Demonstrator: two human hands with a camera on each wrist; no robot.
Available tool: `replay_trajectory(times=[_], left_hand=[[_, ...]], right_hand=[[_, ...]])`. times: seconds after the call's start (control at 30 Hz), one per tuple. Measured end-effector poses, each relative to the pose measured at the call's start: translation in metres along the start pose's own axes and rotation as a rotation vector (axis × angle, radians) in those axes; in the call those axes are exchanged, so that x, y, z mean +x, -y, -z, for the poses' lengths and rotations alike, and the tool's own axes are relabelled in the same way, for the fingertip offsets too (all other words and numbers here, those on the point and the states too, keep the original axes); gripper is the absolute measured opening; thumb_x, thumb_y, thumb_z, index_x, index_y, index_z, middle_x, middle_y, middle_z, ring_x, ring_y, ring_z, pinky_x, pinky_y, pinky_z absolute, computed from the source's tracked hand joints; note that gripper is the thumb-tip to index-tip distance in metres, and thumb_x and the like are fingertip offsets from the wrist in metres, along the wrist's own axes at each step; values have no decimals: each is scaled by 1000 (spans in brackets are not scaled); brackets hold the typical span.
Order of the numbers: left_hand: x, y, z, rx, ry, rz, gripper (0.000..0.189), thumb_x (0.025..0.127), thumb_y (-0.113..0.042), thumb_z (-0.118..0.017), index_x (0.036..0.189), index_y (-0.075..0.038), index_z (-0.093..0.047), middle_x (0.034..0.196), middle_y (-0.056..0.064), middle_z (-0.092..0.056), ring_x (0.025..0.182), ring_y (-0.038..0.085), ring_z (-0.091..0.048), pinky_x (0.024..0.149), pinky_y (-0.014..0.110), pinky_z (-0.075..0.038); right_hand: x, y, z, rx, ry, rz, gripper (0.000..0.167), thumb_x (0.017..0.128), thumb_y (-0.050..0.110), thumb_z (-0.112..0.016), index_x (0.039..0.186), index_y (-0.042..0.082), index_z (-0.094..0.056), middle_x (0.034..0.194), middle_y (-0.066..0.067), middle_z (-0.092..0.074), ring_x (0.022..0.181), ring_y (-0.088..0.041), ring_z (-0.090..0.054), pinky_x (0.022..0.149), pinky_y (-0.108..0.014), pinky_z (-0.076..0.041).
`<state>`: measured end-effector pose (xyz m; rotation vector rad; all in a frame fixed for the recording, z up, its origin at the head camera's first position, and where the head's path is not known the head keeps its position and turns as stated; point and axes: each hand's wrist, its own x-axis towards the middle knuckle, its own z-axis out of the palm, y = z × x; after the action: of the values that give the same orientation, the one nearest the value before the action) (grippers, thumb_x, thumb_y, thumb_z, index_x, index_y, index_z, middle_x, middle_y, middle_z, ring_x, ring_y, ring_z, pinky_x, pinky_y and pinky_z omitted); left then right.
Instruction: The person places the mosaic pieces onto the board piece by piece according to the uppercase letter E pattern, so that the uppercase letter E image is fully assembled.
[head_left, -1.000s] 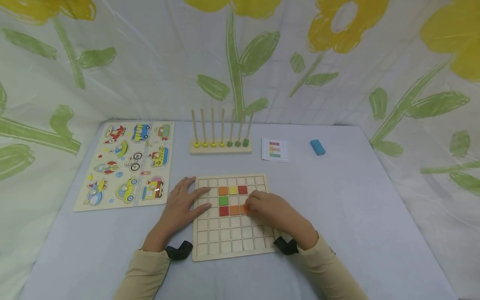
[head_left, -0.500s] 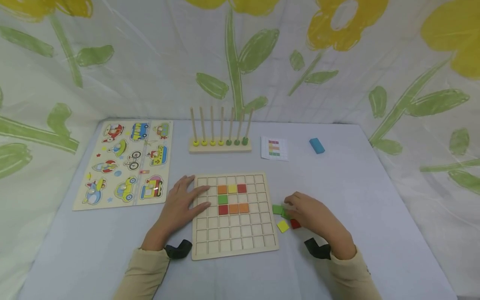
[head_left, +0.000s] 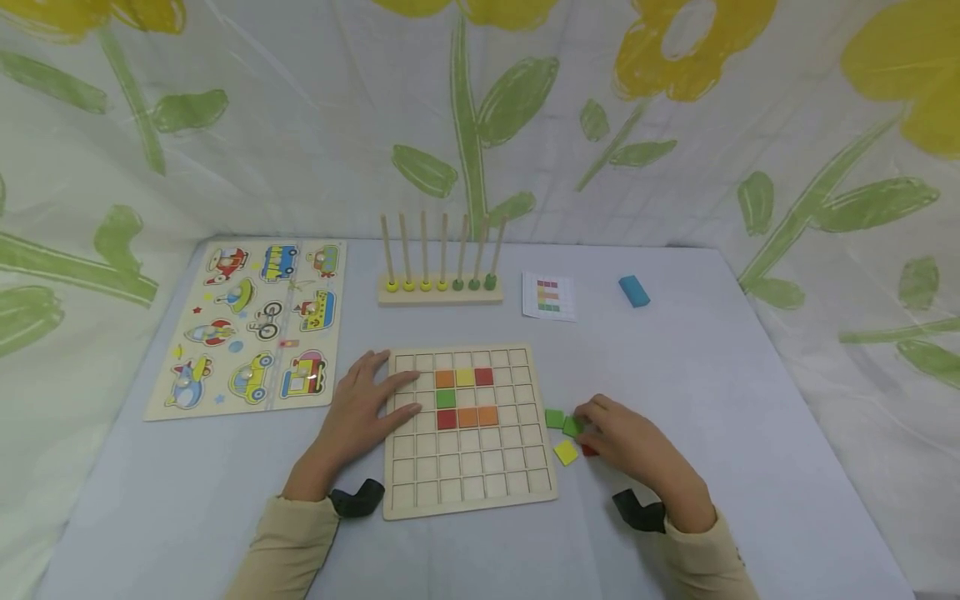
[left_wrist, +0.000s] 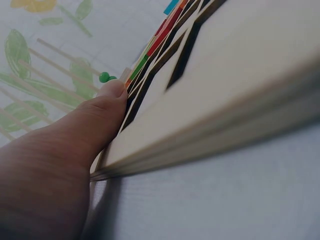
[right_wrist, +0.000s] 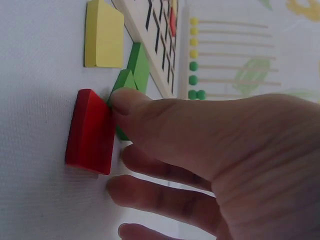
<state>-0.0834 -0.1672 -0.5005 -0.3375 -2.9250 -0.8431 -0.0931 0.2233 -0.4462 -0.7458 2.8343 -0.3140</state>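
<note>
A pale counter (head_left: 750, 450) carries it all, with a flower-painted curtain (head_left: 315, 167) behind. At the far side stands a peg stand (head_left: 442, 298), its upright pegs bearing yellow beads on the left and green on the right. To its right lie a card (head_left: 548, 296) printed with coloured squares and, farther right, a blue block (head_left: 634, 291). A puzzle (head_left: 251, 335) of vehicles lies to the left, well apart from the loose tiles.

Between the right grip (head_left: 633, 446) and the board (head_left: 492, 463) sit the near green tile (head_left: 572, 427) and, closer to the rim, the outer green tile (head_left: 554, 418). The yellow tile (head_left: 566, 452) lies beside them; the red tile (right_wrist: 92, 132) is partly covered by the hand from above. The right thumb touches the near green tile; whether the fingers pinch it cannot be told. The left grip (head_left: 360, 408) is released, fingers spread over the board's left edge.

The board is pale wood, flat, gridded into square cells. Orange, yellow and red run along one row; green sits below the orange; red and two oranges fill the row beneath. The loose tiles are thick, plain-coloured squares.
</note>
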Motion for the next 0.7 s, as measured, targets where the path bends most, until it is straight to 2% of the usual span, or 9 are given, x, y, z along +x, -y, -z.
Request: replay_trajectory(times=[0.4, 0.6, 0.7], left_hand=[[-1, 0, 0, -1, -9, 0, 54, 86, -56, -63, 133, -30, -56, 152, 13, -30, 144, 37, -16, 110, 64, -18], [0, -1, 0, -4, -2, 0, 54, 86, -56, -62, 133, -30, -56, 153, 12, -29, 144, 37, -15, 110, 64, -17], [0, -2, 1, -8, 1, 0, 54, 86, -55, -62, 133, -30, -56, 153, 12, -29, 144, 37, -15, 110, 64, -17]], right_hand=[[4, 6, -3, -52, -49, 50, 31, 84, 21, -74, 112, 11, -65, 105, 2, -61, 85, -7, -56, 76, -27, -53], [7, 3, -1, -151, -132, 90, 33, 80, 16, -78, 109, 9, -65, 100, 1, -62, 80, -7, -57, 73, -25, -54], [10, 4, 1, -132, -146, 94, 34, 79, 16, -79, 108, 11, -63, 100, 2, -63, 80, -6, -56, 73, -24, -54]])
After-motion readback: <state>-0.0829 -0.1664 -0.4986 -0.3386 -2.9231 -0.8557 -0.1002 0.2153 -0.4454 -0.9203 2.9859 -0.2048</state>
